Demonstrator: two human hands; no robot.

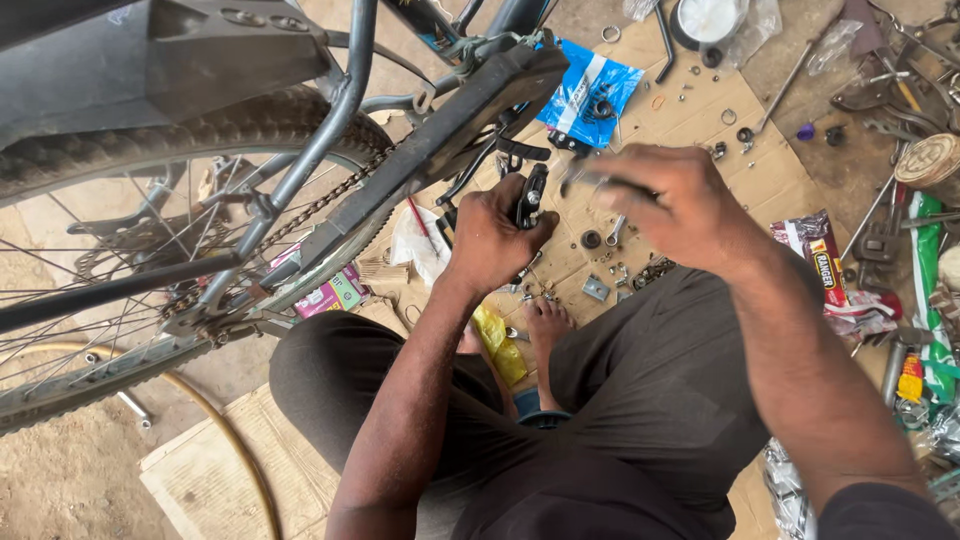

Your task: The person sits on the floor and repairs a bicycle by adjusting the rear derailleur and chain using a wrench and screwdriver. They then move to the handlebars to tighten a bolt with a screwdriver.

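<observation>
My left hand (493, 242) grips a small black bicycle part (531, 197), held upright just below the bike's black chain guard (440, 150). My right hand (668, 205) is blurred beside it and closes on a thin metal tool (590, 180) whose tip points at the black part. The rear wheel (150, 250) with its chain (330, 200) fills the left of the view. I am squatting, dark trousers and a bare foot (545, 325) below the hands.
Flattened cardboard (700, 130) on the ground carries several loose nuts, washers and a blue packet (590, 95). Wrenches and metal tools (890, 90) lie at the right, with colourful wrappers (830, 265). A yellow packet (500, 350) lies by my foot. A bare rim (230, 440) lies at the lower left.
</observation>
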